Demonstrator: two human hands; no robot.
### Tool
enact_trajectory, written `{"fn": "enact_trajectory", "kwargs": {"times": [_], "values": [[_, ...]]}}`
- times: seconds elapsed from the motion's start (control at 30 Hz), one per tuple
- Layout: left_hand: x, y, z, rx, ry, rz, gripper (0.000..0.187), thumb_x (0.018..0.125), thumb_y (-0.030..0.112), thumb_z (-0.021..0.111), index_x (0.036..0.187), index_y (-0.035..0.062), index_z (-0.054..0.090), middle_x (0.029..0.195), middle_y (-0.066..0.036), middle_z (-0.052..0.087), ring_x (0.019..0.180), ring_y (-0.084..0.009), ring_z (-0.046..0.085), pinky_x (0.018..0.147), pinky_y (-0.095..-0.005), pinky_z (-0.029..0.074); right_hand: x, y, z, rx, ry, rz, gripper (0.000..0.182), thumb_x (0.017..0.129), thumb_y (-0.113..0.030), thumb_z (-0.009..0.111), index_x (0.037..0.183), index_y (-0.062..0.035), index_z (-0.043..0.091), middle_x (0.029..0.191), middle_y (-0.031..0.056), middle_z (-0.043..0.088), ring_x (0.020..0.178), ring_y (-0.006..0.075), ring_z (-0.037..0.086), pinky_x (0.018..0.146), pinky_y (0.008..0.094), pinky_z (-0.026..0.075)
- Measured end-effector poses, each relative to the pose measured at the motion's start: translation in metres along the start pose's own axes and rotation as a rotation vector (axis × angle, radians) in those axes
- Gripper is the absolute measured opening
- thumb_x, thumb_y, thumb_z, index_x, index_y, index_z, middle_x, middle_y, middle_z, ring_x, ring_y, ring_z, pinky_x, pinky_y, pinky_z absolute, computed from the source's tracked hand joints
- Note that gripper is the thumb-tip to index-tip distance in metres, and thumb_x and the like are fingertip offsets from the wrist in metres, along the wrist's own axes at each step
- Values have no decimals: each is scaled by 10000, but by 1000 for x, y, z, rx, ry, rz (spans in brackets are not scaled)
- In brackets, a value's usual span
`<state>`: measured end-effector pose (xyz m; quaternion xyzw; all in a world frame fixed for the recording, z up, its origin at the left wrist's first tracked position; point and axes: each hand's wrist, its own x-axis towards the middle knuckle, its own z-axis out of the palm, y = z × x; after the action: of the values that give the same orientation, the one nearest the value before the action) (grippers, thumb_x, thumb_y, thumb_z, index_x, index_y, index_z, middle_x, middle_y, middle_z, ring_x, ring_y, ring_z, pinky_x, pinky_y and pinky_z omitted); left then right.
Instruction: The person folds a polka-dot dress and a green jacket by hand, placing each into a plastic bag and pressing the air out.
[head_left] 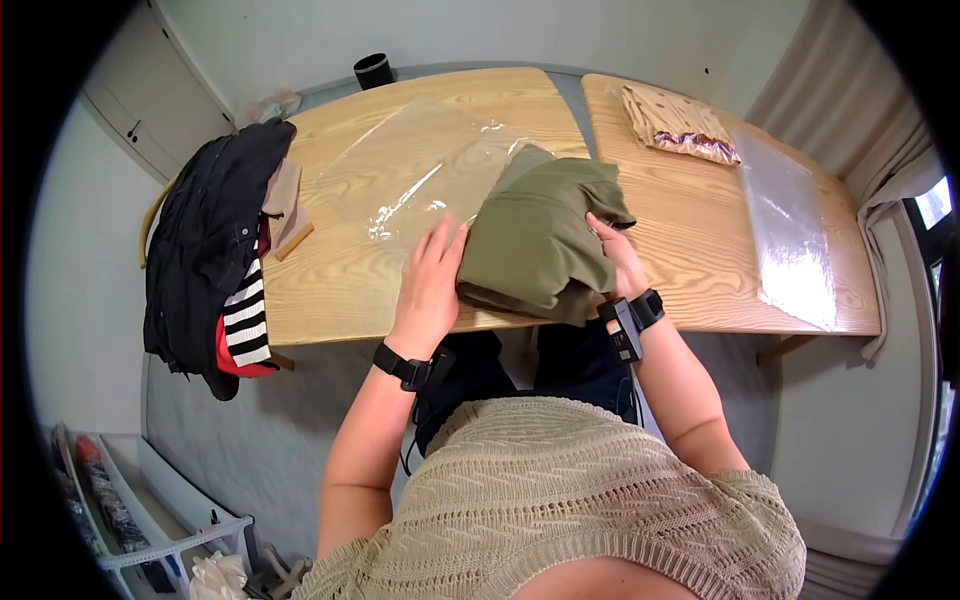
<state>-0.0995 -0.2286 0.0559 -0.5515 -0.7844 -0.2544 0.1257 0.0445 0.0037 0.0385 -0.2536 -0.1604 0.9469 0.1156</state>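
Observation:
A folded olive-green garment (535, 235) lies at the front edge of the table, in the middle of the view. Against its left side rests my left hand (432, 275), fingers stretched out and pointing away from me. My right hand (618, 258) is at the garment's right side, with the fingers on or slightly under a fold and partly hidden by it. Just behind and left of the garment, a clear plastic bag (400, 180) is spread flat on the wooden table (320, 300); the garment overlaps its right part.
Dark clothes (205, 250) and a striped garment (245, 315) are heaped at the left edge. On the right table (680, 270) lie a tan packaged garment (680, 122) and a clear plastic bag (790, 230). A black bin (373, 71) stands behind; a rack (170, 540) is lower left.

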Motion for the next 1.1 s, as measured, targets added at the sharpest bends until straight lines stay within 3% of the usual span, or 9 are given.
{"fn": "enact_trajectory", "kwargs": {"times": [0.17, 0.23, 0.43, 0.6, 0.77, 0.83, 0.97, 1.03, 1.1], "values": [[-12, -1, 4, 199, 0, -280, 641, 747, -89, 534, 1333, 169, 497, 1139, -216, 500, 986, -359, 517, 813, -428, 467, -21, 12, 6, -233, 178, -248, 398, 962, -193, 511, 1301, 0, 430, 1305, 157, 517, 1125, 281, 561, 980, 429, 462], [-14, 3, 0, 164, -108, -412, 647, 783, -48, 533, 1371, 211, 455, 1026, -201, 504, 873, -352, 541, 721, -425, 477, -44, 16, 12, -180, -49, -196, 411, 948, -191, 541, 1302, -12, 435, 1297, 139, 529, 1149, 265, 546, 994, 407, 446], [-17, 4, -3, 99, -197, -436, 720, 778, -41, 531, 1431, 203, 352, 782, -165, 553, 698, -351, 583, 611, -444, 479, -66, 51, 21, -221, 79, 80, 386, 910, -139, 592, 1256, -9, 481, 1198, 120, 593, 1096, 238, 577, 957, 407, 468], [-16, -3, 2, 1, -111, -376, 722, 758, -52, 540, 1426, 143, 349, 776, -182, 584, 710, -356, 595, 618, -452, 477, -49, 51, 27, -212, 171, 79, 301, 906, -48, 551, 1197, 6, 501, 1114, 124, 612, 992, 245, 618, 863, 382, 518], [-11, 8, -2, -53, -135, -401, 709, 748, -29, 567, 1412, 120, 367, 819, -194, 614, 738, -358, 605, 639, -453, 478, -29, 52, 25, -43, 87, 45, 301, 928, -50, 495, 1218, 28, 472, 1159, 138, 583, 1048, 264, 585, 917, 401, 484], [-10, 8, 3, -73, -63, -334, 672, 740, 13, 587, 1383, 70, 401, 728, -168, 597, 676, -342, 600, 601, -447, 488, -29, 54, 31, 13, 74, -12, 296, 946, -69, 453, 1220, 40, 470, 1175, 140, 574, 1067, 264, 573, 940, 401, 467], [-1, 17, -3, -202, -75, -433, 616, 756, 23, 571, 1355, 45, 430, 714, -178, 604, 655, -345, 595, 603, -447, 487, -11, 50, 18, 117, 22, 42, 309, 960, -95, 417, 1229, 49, 465, 1196, 145, 570, 1073, 268, 572, 944, 400, 463], [2, 17, -3, -232, -34, -423, 606, 761, 26, 568, 1352, 43, 433, 723, -178, 607, 660, -343, 595, 606, -445, 486, -5, 46, 8, 305, -275, 141, 342, 972, -124, 395, 1255, 63, 439, 1235, 151, 553, 1091, 282, 565, 938, 419, 467], [3, 17, -1, -261, 5, -417, 597, 766, 29, 565, 1349, 42, 437, 733, -178, 610, 666, -341, 595, 609, -442, 486, -15, 45, 20, 117, -125, 59, 343, 962, -101, 421, 1270, 50, 432, 1251, 148, 544, 1097, 278, 563, 936, 418, 469]]}}
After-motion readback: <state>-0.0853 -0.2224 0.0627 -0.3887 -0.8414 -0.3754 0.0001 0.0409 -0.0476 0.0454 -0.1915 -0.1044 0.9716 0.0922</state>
